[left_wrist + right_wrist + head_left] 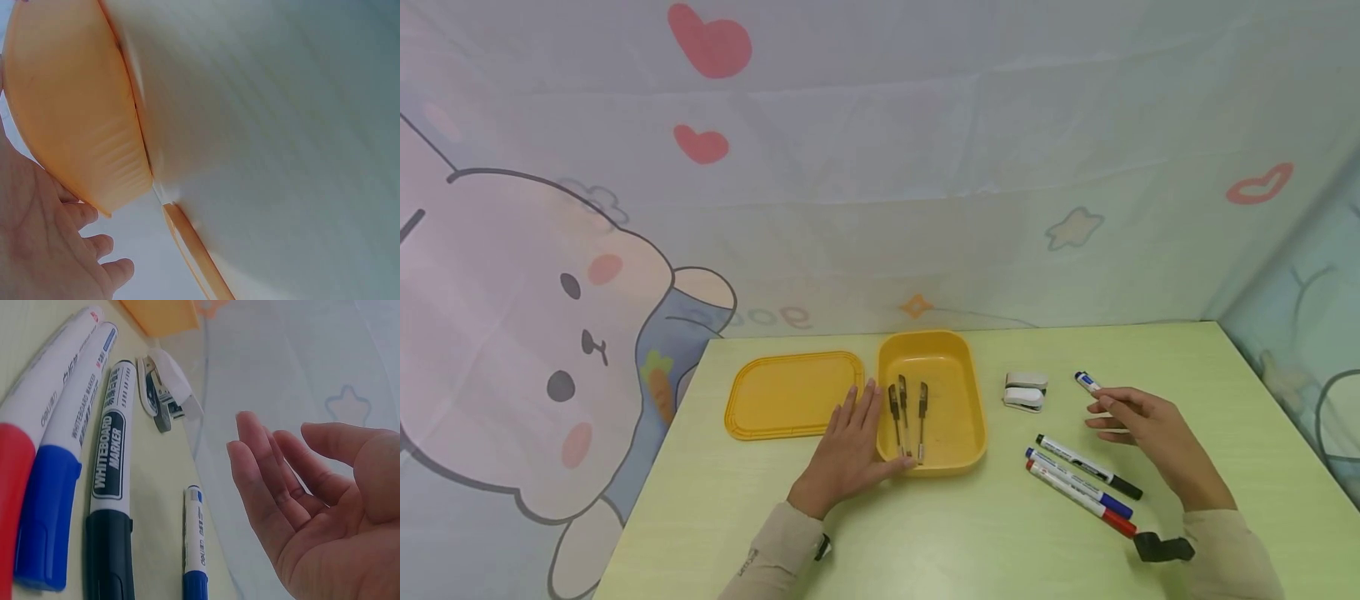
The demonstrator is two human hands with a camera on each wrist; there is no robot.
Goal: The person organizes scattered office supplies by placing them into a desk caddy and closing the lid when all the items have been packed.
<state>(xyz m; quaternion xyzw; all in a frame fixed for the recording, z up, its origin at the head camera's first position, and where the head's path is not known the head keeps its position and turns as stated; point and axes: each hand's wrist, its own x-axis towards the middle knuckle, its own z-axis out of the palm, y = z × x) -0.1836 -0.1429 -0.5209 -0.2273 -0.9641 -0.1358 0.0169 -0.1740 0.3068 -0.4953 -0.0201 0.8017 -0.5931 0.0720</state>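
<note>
My left hand (846,458) lies with straight fingers along the left rim of a yellow plastic bin (973,417). Its thumb reaches over the bin's near edge. Inside the bin lie three pens, a left pen (894,404), a middle pen (903,404) and a right pen (922,400). On the right, my right hand (1142,421) hovers with loosely bent fingers and holds nothing. Nearest to it is a short blue-and-white marker (195,537), which the fingers overlap in the head view; the right wrist view shows it lying apart from them.
A black whiteboard marker (1088,467), a blue one (1078,482) and a red one (1080,497) lie side by side near the right hand. White staplers (1025,398) stand right of the bin. A yellow lid (797,392) lies left of it. A printed cloth (880,167) hangs behind the table.
</note>
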